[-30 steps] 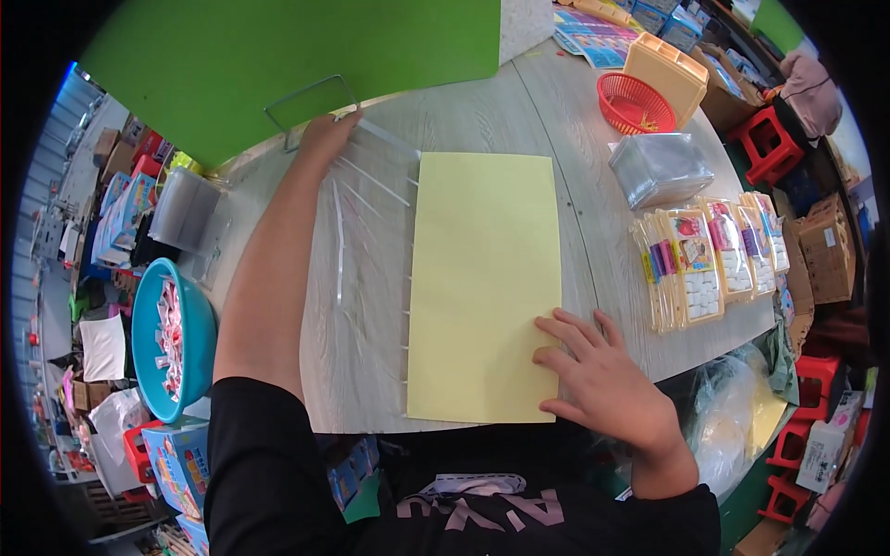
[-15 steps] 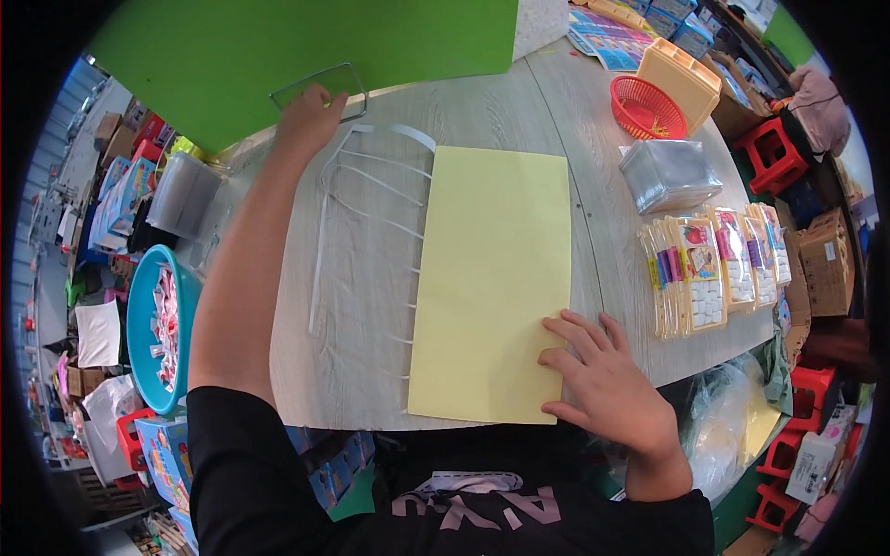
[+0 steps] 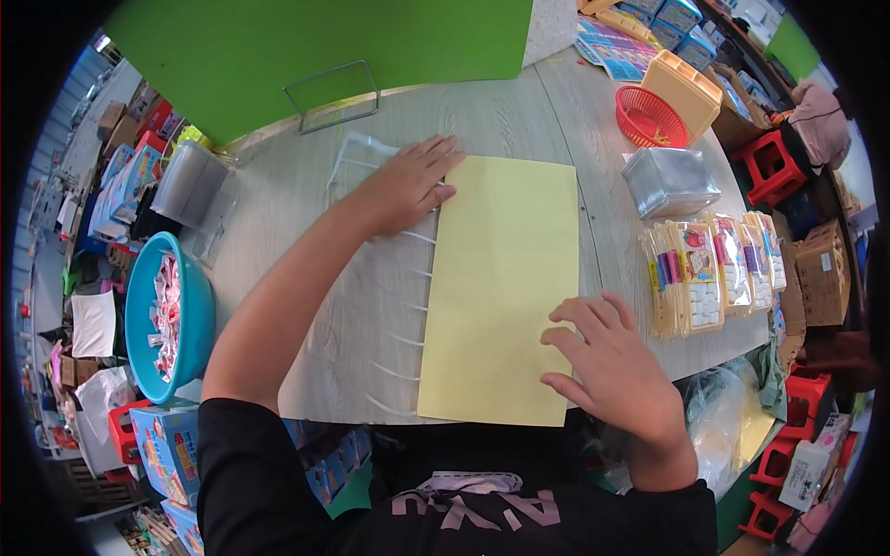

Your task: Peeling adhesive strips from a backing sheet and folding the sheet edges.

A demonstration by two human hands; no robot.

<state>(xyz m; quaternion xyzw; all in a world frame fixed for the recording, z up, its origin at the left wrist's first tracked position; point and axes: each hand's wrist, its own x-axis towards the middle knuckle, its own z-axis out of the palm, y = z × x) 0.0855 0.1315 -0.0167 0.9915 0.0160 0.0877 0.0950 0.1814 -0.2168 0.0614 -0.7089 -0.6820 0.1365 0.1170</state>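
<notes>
Head view: yellow sheet [image 3: 501, 278] on surface [image 3: 501, 111]; left hand [image 3: 408, 190] flat, grip empty, at its far-left corner; right hand [image 3: 616, 380] half-curled, empty, over right edge. Probably smoothing; calls for light, even pressure.

The sheet [image 3: 505, 296] lies between left hand [image 3: 408, 191] and right hand [image 3: 607, 361], the basin [image 3: 197, 310] left of both, the packs [image 3: 697, 273] right.

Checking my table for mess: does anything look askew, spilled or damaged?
I see nothing clearly spilled or damaged. The white strips beside the yellow sheet look slightly askew: they curve and slant unevenly from its left edge.
</notes>
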